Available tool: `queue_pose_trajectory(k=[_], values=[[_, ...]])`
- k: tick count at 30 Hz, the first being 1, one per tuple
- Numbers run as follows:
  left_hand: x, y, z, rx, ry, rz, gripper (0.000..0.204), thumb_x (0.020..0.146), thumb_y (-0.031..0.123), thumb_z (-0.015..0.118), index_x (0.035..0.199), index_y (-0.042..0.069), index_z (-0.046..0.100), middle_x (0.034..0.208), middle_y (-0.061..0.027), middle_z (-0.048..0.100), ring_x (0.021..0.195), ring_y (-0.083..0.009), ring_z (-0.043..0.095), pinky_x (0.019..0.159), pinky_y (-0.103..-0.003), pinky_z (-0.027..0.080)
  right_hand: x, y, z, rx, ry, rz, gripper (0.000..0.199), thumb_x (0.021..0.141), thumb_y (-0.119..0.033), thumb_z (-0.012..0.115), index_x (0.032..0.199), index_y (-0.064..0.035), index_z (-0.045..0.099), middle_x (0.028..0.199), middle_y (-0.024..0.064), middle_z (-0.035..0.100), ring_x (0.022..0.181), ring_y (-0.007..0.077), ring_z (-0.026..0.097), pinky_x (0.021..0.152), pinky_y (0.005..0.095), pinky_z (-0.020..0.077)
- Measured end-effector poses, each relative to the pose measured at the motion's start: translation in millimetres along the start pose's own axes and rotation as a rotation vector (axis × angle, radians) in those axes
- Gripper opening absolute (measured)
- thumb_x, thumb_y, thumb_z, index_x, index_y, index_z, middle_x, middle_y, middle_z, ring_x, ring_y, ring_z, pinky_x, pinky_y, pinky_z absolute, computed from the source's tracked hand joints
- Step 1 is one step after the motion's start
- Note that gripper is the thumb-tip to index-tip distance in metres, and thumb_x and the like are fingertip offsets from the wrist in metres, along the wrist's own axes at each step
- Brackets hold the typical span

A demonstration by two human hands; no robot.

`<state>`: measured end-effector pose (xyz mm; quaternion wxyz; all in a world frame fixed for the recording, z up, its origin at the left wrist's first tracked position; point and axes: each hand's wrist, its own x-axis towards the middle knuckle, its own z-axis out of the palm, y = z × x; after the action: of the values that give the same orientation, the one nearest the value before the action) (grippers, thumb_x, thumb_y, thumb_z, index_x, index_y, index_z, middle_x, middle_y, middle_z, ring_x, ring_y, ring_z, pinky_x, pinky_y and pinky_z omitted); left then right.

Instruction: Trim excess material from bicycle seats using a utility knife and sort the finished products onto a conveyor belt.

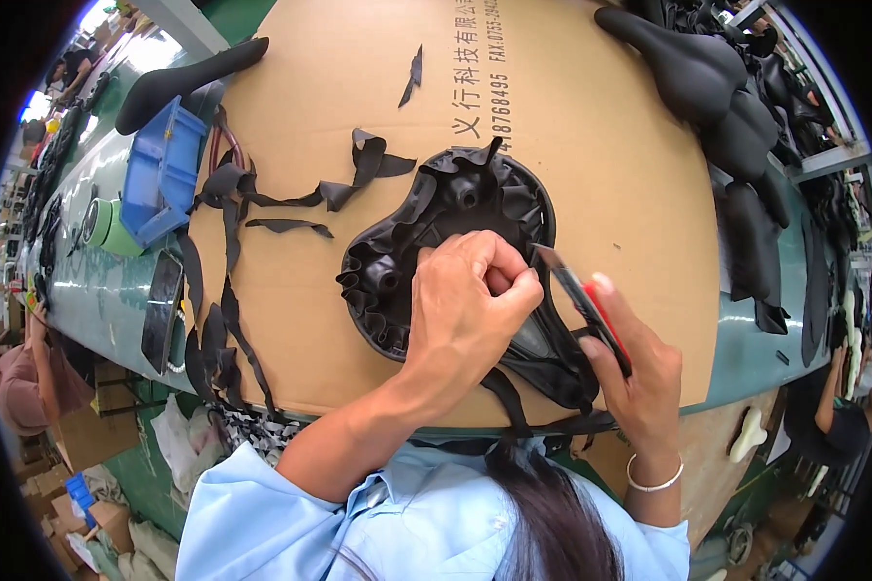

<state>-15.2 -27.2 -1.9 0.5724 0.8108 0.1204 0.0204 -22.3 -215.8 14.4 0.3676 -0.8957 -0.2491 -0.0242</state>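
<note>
Head cam: upside-down black saddle right under left hand, which hides its middle. Left hand curled in, thumb against finger; honestly can't make out what's pinched, if anything. Right hand gripping red-black knife, blade by saddle's edge, contact unclear. Black scraps left of left hand. Saddle pile past right hand, cut off up top.

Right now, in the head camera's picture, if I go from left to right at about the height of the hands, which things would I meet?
Green pot → phone → black strips → upturned bike seat → right hand → lowest seat of the pile on the right.
</note>
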Motion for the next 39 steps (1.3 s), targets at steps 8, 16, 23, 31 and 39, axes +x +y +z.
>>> queue_pose_trajectory(k=[8,16,23,31,39], values=[[-1.7,2.6,-6.5,-0.135,-0.044,-0.105,0.01,0.073,0.007,0.068,0.07,0.002,0.059,0.064,0.0028,0.054,0.058,-0.0031,0.046,0.054,-0.02,0.037,-6.7,13.1,-9.0,0.11,-0.134,0.038,0.053,0.083,-0.007,0.065,0.133,-0.0139,0.052,0.082,0.0097,0.067,0.053,0.0154,0.054,0.05,0.0271,0.0452],[-3.7,3.8,-20.3,-0.385,-0.32,-0.11,0.008,0.076,0.003,0.066,0.072,0.004,0.059,0.071,0.0035,0.056,0.068,-0.0032,0.047,0.062,-0.019,0.037,-9.1,30.8,-30.7,0.306,-0.43,0.214,0.047,0.085,-0.008,0.063,0.13,-0.009,0.053,0.101,0.0115,0.069,0.075,0.0211,0.069,0.065,0.0332,0.0504],[4.5,-8.1,-24.8,-0.858,-0.277,-0.046,0.007,0.079,0.009,0.065,0.083,0.003,0.061,0.077,0.0033,0.057,0.071,-0.0028,0.048,0.064,-0.019,0.039,-26.1,-18.6,-51.5,-0.001,-0.53,0.26,0.05,0.084,-0.01,0.063,0.132,-0.0097,0.051,0.104,0.0184,0.066,0.08,0.0325,0.066,0.071,0.0322,0.0516],[-5.3,1.9,-32.7,-0.199,-0.68,0.771,0.019,0.074,0.017,0.072,0.088,0.006,0.066,0.082,-0.0036,0.058,0.074,-0.0165,0.056,0.067,-0.029,0.043,-98.4,-20.6,2.8,0.57,0.318,0.654,0.056,0.092,-0.011,0.054,0.143,-0.0055,0.032,0.112,0.0105,0.062,0.068,0.0085,0.053,0.062,0.0227,0.0488],[3.9,-19.6,-58.0,0.467,-0.463,0.795,0.016,0.073,0.012,0.068,0.087,0.005,0.067,0.082,-0.0061,0.06,0.074,-0.0233,0.057,0.064,-0.035,0.047,-67.2,-11.5,21.0,0.406,0.21,0.462,0.056,0.089,-0.007,0.058,0.141,-0.0039,0.036,0.096,0.0084,0.063,0.062,0.0117,0.053,0.056,0.0253,0.0468]])
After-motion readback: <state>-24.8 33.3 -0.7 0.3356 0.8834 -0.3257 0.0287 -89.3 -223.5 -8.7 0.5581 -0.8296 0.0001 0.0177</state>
